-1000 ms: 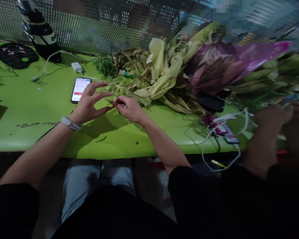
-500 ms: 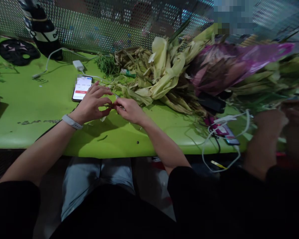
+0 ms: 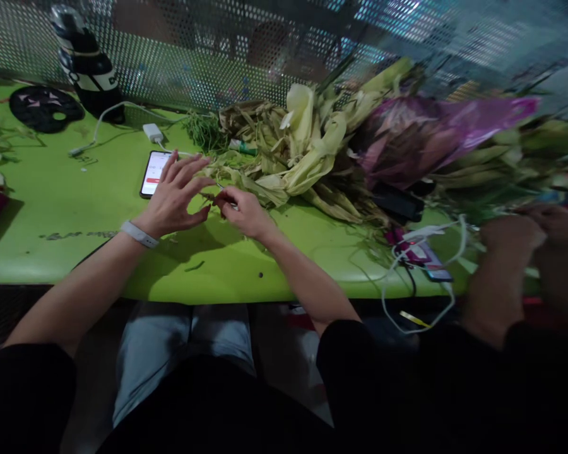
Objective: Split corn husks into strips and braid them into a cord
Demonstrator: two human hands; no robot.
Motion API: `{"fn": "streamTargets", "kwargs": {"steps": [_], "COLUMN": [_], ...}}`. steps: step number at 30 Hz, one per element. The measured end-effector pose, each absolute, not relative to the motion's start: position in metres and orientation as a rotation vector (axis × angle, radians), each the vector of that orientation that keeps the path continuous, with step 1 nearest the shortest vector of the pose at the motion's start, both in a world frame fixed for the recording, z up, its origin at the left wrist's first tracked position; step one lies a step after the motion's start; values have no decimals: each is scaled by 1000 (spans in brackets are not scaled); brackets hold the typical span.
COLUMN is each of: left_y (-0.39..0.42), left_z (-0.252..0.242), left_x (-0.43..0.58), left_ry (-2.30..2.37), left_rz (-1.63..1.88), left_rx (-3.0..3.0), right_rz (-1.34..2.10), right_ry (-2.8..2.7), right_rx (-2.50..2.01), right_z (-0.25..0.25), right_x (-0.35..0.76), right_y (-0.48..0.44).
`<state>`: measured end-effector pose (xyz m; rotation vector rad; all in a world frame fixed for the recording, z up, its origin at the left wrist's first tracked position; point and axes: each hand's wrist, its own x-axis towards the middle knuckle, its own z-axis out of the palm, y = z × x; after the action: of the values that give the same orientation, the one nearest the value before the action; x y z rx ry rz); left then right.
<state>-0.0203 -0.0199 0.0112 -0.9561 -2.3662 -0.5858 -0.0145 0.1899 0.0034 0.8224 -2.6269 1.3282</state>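
Observation:
My left hand (image 3: 176, 197), with a pale band on its wrist, hovers over the green table (image 3: 123, 265) with fingers spread and thumb apart. It partly covers a lit phone (image 3: 151, 176). To its right, my right hand (image 3: 240, 211) is closed, fingertips pinched together. A thin, greyish tip (image 3: 219, 185) shows above its fingers, but what the fingers hold is too small to name. Small green and pale scraps lie beneath the hands. Dry corn husks (image 3: 312, 154) are heaped just beyond my right hand.
A black mask (image 3: 45, 107) and a dark bottle (image 3: 88, 69) stand at the back left, near a white charger (image 3: 152, 133). A pink plastic bag (image 3: 407, 135) rests on the husks. Cables (image 3: 383, 296) loop over the right edge. A co-worker's hands (image 3: 511, 233) are at far right.
My left fingers have spread and drawn away from my right fingertips, where they were nearly touching. My right hand stays pinched in about the same place. The view has shifted slightly.

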Motion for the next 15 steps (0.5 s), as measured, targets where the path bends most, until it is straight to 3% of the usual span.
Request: {"fn": "streamTargets", "kwargs": {"steps": [7, 11, 15], "left_y": [-1, 12, 13], "left_z": [0, -10, -17], "left_x": [1, 1, -5], "left_ry": [-2440, -2411, -2185], "left_rz": [-767, -1328, -1835], "left_rx": [-706, -675, -675], "right_rz": [1475, 1576, 1911], "right_ry": [-2327, -2254, -2175], "right_rx": [581, 570, 509], "right_z": [-6, -7, -8], "right_x": [-14, -9, -8], "right_y": [179, 171, 166]}}
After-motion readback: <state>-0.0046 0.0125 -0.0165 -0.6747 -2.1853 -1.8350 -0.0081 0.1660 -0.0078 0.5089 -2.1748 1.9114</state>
